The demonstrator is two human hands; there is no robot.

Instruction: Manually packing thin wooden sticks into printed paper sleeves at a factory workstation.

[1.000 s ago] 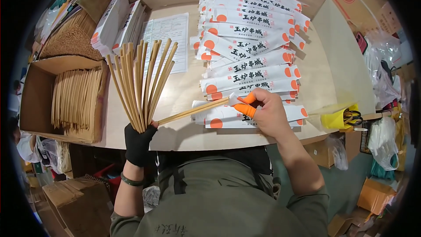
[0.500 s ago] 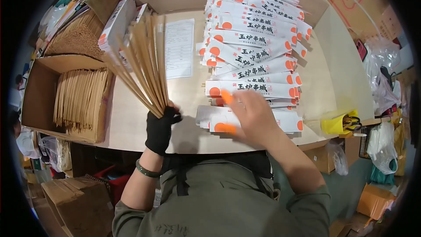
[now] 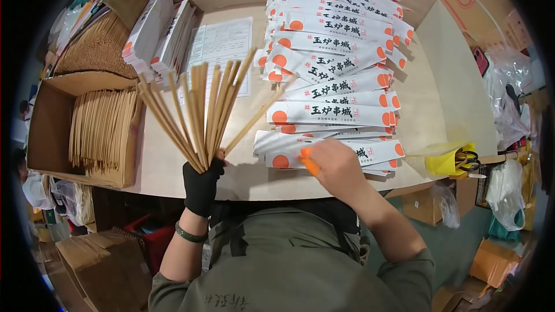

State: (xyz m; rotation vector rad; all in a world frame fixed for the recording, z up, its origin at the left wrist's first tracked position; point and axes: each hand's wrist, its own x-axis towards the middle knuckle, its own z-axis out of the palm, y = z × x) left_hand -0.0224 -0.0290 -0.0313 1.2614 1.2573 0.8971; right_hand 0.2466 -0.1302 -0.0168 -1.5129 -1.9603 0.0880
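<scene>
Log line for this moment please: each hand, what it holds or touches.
left hand: gloved, grips fanned chopsticks | right hand: on nearest paper sleeve | table: stacked sleeves

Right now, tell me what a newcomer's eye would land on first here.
First, the fan of wooden sticks gripped upright in the black-gloved left hand at the table's near edge. Next, the long overlapping stack of white paper sleeves with orange dots running up the table's middle, the bare right hand resting on its nearest sleeve. At far left, an open cardboard box holds more sticks.
</scene>
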